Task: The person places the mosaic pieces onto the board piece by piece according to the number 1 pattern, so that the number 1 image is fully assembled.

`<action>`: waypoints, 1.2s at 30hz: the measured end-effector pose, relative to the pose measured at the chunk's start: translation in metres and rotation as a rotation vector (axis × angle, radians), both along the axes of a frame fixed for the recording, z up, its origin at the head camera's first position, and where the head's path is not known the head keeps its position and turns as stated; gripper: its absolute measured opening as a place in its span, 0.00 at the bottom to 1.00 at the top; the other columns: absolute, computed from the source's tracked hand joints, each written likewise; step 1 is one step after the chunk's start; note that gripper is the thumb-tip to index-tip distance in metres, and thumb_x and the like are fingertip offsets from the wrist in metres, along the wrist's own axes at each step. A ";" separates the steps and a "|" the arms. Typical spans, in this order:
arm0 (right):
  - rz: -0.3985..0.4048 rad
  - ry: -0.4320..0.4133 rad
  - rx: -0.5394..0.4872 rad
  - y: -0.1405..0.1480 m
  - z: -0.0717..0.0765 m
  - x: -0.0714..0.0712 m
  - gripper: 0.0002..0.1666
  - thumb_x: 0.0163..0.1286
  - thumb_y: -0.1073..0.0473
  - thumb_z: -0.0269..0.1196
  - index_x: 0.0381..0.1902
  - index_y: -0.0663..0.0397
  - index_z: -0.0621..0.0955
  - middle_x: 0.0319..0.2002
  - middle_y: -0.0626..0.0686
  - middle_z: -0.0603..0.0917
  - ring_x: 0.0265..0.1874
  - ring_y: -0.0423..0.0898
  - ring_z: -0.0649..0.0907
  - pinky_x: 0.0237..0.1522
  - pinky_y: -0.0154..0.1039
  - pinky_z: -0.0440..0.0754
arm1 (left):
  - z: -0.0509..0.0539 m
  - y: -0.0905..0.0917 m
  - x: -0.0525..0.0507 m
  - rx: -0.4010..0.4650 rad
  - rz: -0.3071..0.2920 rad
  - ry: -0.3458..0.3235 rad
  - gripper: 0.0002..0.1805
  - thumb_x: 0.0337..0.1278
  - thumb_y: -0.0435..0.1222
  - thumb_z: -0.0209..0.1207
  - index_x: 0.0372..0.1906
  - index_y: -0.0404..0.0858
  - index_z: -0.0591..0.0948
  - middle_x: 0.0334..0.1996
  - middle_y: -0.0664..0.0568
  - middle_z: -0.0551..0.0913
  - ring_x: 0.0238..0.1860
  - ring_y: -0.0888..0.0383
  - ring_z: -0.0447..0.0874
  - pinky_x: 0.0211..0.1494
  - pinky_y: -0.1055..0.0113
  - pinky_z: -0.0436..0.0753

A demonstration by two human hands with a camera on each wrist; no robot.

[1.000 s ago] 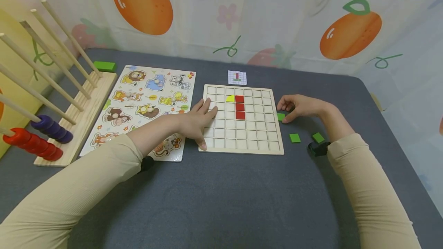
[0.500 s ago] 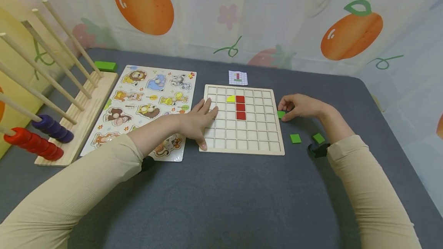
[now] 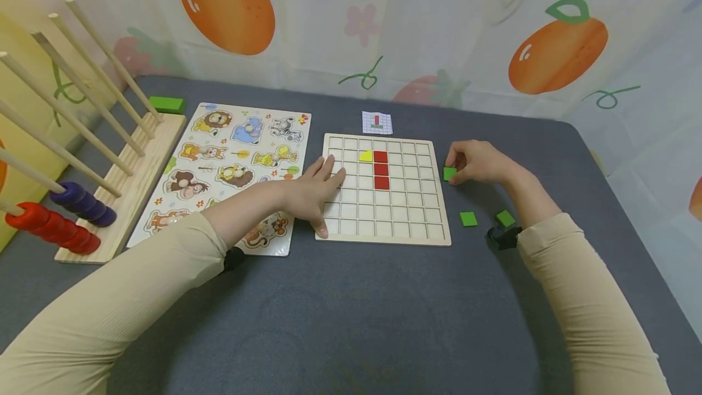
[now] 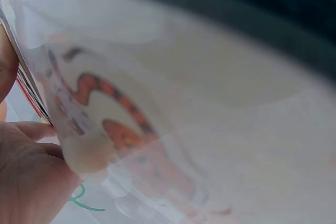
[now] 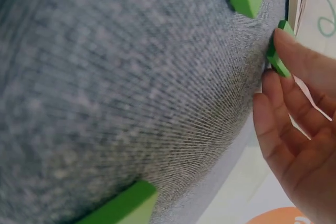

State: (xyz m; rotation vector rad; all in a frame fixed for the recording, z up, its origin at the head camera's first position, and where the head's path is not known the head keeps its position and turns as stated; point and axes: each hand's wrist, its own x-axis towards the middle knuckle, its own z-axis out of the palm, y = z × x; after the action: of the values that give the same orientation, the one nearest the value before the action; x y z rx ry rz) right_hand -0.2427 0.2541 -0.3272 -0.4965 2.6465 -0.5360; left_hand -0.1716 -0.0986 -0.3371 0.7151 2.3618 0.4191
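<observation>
My left hand point(image 3: 309, 195) rests with spread fingers on the left edge of a wooden grid board point(image 3: 397, 241). On the board are a yellow tile point(image 3: 365, 156) with one cut corner and a column of red tiles point(image 3: 381, 169). Right of the board, my right hand point(image 3: 481, 162) pinches a green square tile point(image 3: 450, 173) between thumb and fingers. In the right wrist view that green tile point(image 5: 278, 56) is tilted up on edge. Two more green tiles lie nearby, the nearer green tile point(image 3: 468, 219) and another green tile point(image 3: 504, 218) by the wrist.
A small pattern card point(image 3: 376, 122) lies behind the board. An animal picture board point(image 3: 258, 185) lies left, partly under my left arm. Beyond it stands a wooden peg rack point(image 3: 139, 166) with red rings point(image 3: 52, 228) and blue rings point(image 3: 82, 204). A green block point(image 3: 167, 105) sits behind the rack.
My right hand has lifted the green tile off the table and moved it slightly up and away from the board's right edge. The left hand has stayed put.
</observation>
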 end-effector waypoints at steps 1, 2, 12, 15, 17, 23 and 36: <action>-0.006 0.013 -0.003 0.000 0.000 0.000 0.12 0.59 0.65 0.70 0.38 0.58 0.79 0.39 0.57 0.85 0.40 0.51 0.82 0.42 0.46 0.79 | 0.000 0.000 0.000 -0.001 0.000 -0.001 0.67 0.46 0.44 0.73 0.79 0.37 0.36 0.77 0.37 0.19 0.78 0.39 0.14 0.81 0.41 0.36; -0.012 0.026 -0.006 0.001 0.000 0.001 0.11 0.60 0.64 0.70 0.38 0.58 0.79 0.39 0.57 0.85 0.41 0.51 0.82 0.43 0.46 0.79 | 0.000 0.000 0.000 -0.001 0.000 -0.001 0.67 0.46 0.44 0.73 0.79 0.37 0.36 0.77 0.37 0.19 0.78 0.39 0.14 0.81 0.41 0.36; -0.036 0.080 -0.061 0.000 0.002 0.002 0.10 0.67 0.65 0.64 0.46 0.57 0.81 0.43 0.59 0.84 0.44 0.52 0.82 0.44 0.45 0.79 | -0.001 0.000 0.000 -0.002 0.005 0.006 0.67 0.45 0.43 0.74 0.79 0.37 0.36 0.78 0.37 0.20 0.78 0.39 0.14 0.82 0.42 0.36; -0.034 0.093 -0.071 -0.002 0.002 0.002 0.12 0.66 0.65 0.64 0.47 0.57 0.81 0.44 0.59 0.84 0.44 0.53 0.82 0.44 0.46 0.80 | -0.001 0.000 -0.001 -0.001 0.004 0.008 0.68 0.45 0.44 0.74 0.79 0.37 0.36 0.77 0.37 0.20 0.78 0.39 0.14 0.81 0.41 0.36; -0.031 0.100 -0.070 -0.004 0.001 0.002 0.12 0.66 0.65 0.65 0.47 0.56 0.81 0.43 0.59 0.84 0.43 0.54 0.83 0.44 0.47 0.80 | -0.002 0.000 -0.001 -0.003 0.004 0.008 0.68 0.45 0.44 0.74 0.79 0.37 0.36 0.77 0.37 0.19 0.78 0.39 0.14 0.81 0.41 0.36; -0.024 0.111 -0.070 -0.013 0.002 0.005 0.11 0.66 0.65 0.65 0.47 0.54 0.81 0.43 0.58 0.82 0.42 0.54 0.84 0.44 0.48 0.81 | -0.001 0.001 -0.001 -0.005 0.003 0.006 0.67 0.46 0.44 0.73 0.79 0.37 0.36 0.78 0.37 0.20 0.79 0.39 0.14 0.82 0.42 0.36; 0.028 0.115 -0.123 -0.042 0.005 0.012 0.11 0.65 0.63 0.66 0.45 0.52 0.82 0.41 0.55 0.82 0.36 0.49 0.85 0.37 0.41 0.77 | -0.001 0.001 0.001 -0.005 0.007 0.007 0.67 0.45 0.43 0.74 0.79 0.36 0.36 0.78 0.37 0.20 0.79 0.39 0.14 0.82 0.43 0.36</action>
State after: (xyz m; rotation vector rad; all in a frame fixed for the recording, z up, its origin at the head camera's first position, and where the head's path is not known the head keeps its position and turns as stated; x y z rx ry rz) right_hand -0.2303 0.2117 -0.3221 -0.6177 2.7222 -0.6843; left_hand -0.1709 -0.0975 -0.3376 0.7075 2.3715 0.4136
